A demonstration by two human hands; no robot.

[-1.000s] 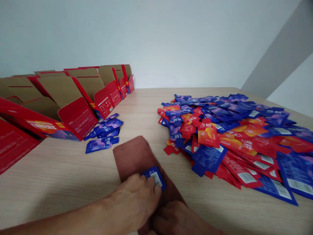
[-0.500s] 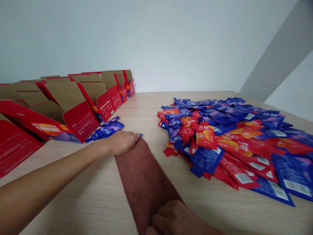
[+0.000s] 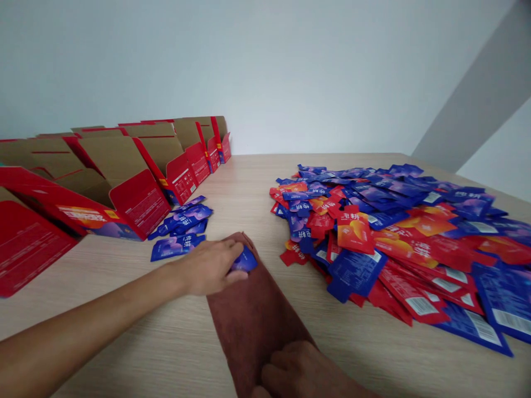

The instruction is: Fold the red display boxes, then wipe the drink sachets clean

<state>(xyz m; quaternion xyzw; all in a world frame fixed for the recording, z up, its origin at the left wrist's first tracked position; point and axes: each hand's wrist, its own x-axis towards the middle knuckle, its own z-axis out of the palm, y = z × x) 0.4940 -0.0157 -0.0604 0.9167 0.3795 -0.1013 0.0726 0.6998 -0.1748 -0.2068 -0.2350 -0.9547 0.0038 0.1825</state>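
Pressing a blue sachet [image 3: 245, 260] against the far end of the brown cloth [image 3: 257, 315], the left hand [image 3: 209, 267] has its fingers curled loosely over it; a slip could nudge it onto the tabletop [image 3: 124, 309]. The right hand [image 3: 302, 373], fingers folded, pins the cloth's near end.

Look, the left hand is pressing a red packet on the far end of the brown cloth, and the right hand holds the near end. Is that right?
Not quite. In the head view the packet under the left hand is blue, not red. It does lie on the far end of the brown cloth, and the right hand rests on the near end.
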